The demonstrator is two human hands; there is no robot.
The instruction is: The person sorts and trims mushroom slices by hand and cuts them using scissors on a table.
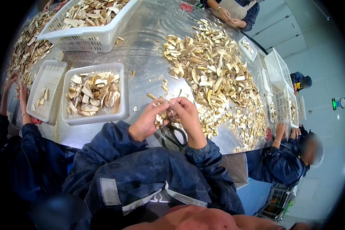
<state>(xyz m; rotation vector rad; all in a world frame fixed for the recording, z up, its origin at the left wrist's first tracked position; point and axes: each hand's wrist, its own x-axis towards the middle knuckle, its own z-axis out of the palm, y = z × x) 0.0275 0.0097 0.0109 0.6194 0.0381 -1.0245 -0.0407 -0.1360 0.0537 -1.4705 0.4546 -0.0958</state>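
Observation:
In front of my chest, my left hand (pixel 146 119) is closed with a mushroom slice (pixel 151 96) sticking out past its fingertips. My right hand (pixel 188 118) meets it, thumb and finger pinched together; what lies in that pinch is mostly hidden. Black-handled scissors (pixel 179 138) lie just below the hands, their blades out of sight. More pale mushroom pieces (pixel 160 119) show beneath my left fingers. To the right spreads a large heap of sliced mushrooms (pixel 214 73). Left of my hands stands a white plastic tray (pixel 122 92) holding larger mushroom slices (pixel 92 94).
A big white basket (pixel 103 40) of slices stands at the back left. Beside the tray is a shallower tray (pixel 46 109) with a few pieces. Co-workers' hands (pixel 230 19) (pixel 280 132) show across and to the right; another person's hand (pixel 23 97) is at left. Red scissors (pixel 186 7) lie far back.

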